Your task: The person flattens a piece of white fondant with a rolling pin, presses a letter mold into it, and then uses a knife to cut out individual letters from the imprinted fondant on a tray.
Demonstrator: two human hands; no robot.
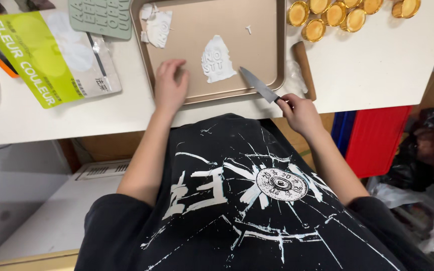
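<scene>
while left hand (170,85) steadies metal tray (187,30), right hand (300,113) grips knife (258,84).

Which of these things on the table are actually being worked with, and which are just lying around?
In use:
left hand on the baking tray
right hand holding the knife
white embossed piece

Lying about:
gold cups
green packet
letter mould
wooden stick
</scene>
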